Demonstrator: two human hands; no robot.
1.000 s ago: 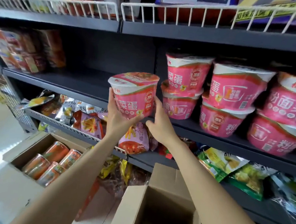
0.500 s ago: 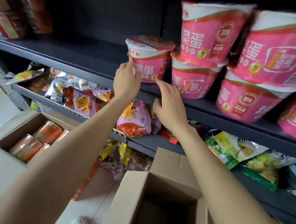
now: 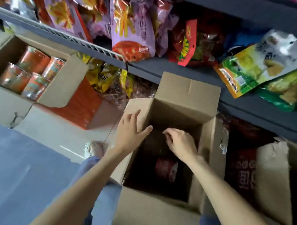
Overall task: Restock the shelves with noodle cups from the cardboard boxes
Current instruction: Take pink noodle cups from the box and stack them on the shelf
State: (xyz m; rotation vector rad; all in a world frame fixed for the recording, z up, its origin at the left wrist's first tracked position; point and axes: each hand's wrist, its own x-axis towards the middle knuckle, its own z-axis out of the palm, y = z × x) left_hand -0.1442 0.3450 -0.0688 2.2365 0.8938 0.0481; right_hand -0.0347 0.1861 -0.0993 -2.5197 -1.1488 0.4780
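Down in the shadowed bottom of the open cardboard box (image 3: 156, 216), a round, red-lidded noodle cup (image 3: 166, 169) is lying dimly visible, well below both hands. The left hand (image 3: 130, 128) is hovering over the box's left rim, fingers straight and spread, gripping nothing. The right hand (image 3: 181, 142) is reaching into the opening with fingers loosely curled and empty. The box's matte brown flaps are standing up. To the far left, a second carton (image 3: 61, 87) is holding glossy orange cups (image 3: 33, 60) wrapped in film. Above, the dark metal shelf (image 3: 165, 67) is carrying crinkled foil snack bags (image 3: 134, 28).
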